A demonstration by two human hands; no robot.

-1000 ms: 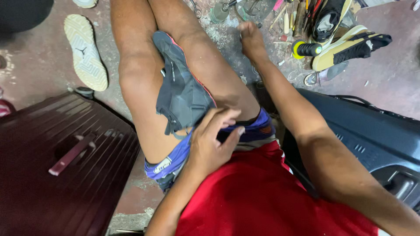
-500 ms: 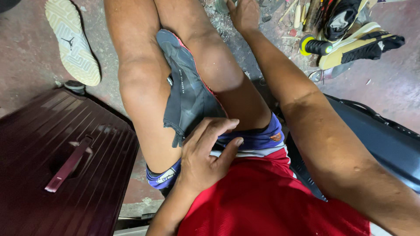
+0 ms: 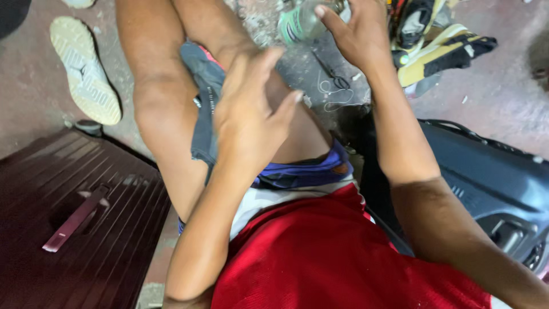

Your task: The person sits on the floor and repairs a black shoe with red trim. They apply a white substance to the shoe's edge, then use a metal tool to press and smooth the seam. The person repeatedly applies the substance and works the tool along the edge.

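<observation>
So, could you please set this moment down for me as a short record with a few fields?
Setting: person seated, legs stretched over a gritty floor
Left hand: raised above the lap, fingers spread, holding nothing
Right hand: lifted, at a clear bottle with a green label; grip not fully visible
On the lap: dark grey shoe upper between the thighs
Left side: maroon suitcase, pale shoe sole
Right side: black suitcase, yellow-and-black shoes
Floor ahead: thin wire

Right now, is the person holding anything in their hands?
The right hand holds a greenish bottle by its side. The left hand is open above the lap, holding nothing.
</observation>
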